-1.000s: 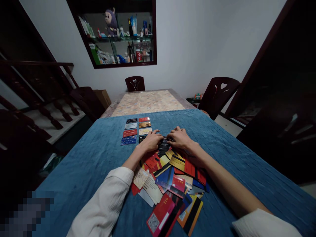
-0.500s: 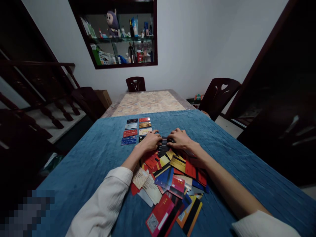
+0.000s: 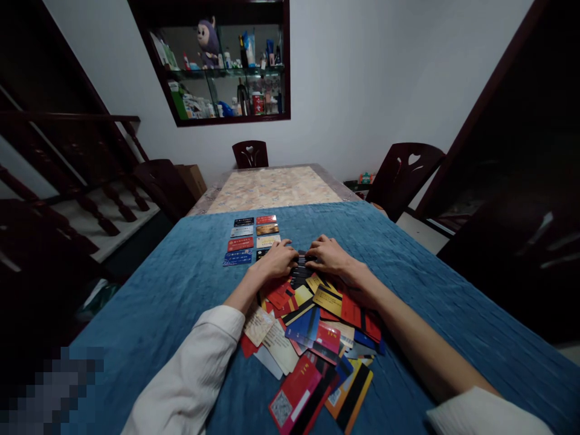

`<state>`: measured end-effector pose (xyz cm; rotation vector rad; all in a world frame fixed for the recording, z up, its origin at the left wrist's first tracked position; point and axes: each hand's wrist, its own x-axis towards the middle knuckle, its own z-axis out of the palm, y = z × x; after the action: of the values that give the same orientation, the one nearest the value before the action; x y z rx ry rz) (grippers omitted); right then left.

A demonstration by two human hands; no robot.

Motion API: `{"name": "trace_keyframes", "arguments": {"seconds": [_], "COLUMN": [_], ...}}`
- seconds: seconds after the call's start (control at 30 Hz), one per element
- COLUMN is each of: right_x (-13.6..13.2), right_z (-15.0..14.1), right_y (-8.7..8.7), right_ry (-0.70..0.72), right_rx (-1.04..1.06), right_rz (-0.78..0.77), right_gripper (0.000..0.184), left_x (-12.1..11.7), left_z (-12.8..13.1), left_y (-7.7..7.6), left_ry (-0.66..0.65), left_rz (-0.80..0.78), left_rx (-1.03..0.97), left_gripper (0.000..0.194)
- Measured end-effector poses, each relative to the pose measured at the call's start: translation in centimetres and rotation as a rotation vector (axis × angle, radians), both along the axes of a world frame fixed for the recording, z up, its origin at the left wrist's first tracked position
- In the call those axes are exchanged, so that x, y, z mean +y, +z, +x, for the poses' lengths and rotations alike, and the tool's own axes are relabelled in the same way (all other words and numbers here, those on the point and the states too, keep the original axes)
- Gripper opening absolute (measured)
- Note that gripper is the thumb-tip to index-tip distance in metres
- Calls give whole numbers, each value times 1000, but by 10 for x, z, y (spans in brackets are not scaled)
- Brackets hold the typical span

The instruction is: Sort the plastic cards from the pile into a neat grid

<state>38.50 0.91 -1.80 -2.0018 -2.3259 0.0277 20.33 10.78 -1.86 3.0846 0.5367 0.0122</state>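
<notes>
Fingers curled, the left hand (image 3: 281,260) and the right hand (image 3: 330,257) flank a black card (image 3: 299,273), about equally near it; whether either grips it, I cannot tell. The hands hide its sides, leaving its long axis unclear. A loose card pile (image 3: 302,326) spreads nearer the body; two card columns (image 3: 240,244) lie beside the left hand on the blue cloth (image 3: 181,272).

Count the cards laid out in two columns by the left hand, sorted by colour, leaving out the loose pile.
Red cards: 2
Dark cards: 2, one partly hidden by the left hand
Blue card: 1
Pale silvery card: 1
Gold-brown card: 1
Cream card: 1
Total: 8
</notes>
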Motion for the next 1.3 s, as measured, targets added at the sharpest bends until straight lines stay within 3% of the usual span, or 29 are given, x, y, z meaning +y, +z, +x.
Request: {"name": "trace_keyframes", "arguments": {"seconds": [0.37, 0.77, 0.9, 1.3], "right_x": [2, 2, 2, 1], "right_z": [2, -1, 0, 3], "right_y": [-8, -7, -7, -3], "right_ry": [39, 85, 46, -108], "right_rx": [48, 36, 49, 92], "right_rz": [29, 102, 129, 167], "right_gripper": [39, 32, 31, 27], "left_x": [4, 1, 0, 6], "left_z": [0, -5, -2, -2], "left_y": [-6, 9, 12, 6], "left_ry": [-41, -46, -61, 25], "left_rz": [80, 18, -36, -75], "left_rx": [-74, -106, -168, -233], "left_gripper": [27, 28, 33, 25]}}
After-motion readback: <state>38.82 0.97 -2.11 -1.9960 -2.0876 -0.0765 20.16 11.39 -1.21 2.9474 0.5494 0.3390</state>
